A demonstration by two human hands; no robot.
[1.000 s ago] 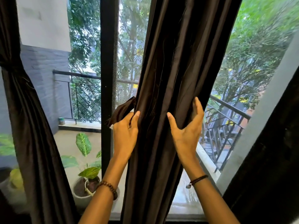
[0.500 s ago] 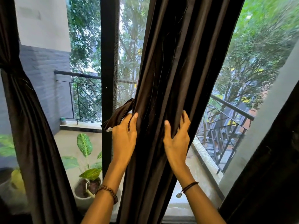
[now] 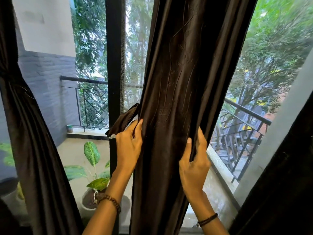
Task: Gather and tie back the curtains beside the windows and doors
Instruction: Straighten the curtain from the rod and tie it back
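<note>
A dark brown curtain (image 3: 177,82) hangs bunched in the middle of the glass doors. My left hand (image 3: 129,146) grips its left edge, fingers curled into the folds beside a matching fabric tie-back strip (image 3: 122,120) that sticks out to the left. My right hand (image 3: 194,163) holds the curtain's right edge, thumb in front and fingers wrapped behind the cloth. A second brown curtain (image 3: 30,133) at the far left is cinched by a tie at about shoulder height.
A black door frame post (image 3: 114,65) stands just left of the gathered curtain. Another dark curtain (image 3: 279,192) fills the lower right corner. Outside are a balcony railing (image 3: 245,112) and a potted green plant (image 3: 94,184).
My right hand has moved down and inward, closing on the curtain's right edge and narrowing the bundle. My left hand has curled tighter into the left edge near the tie-back.
</note>
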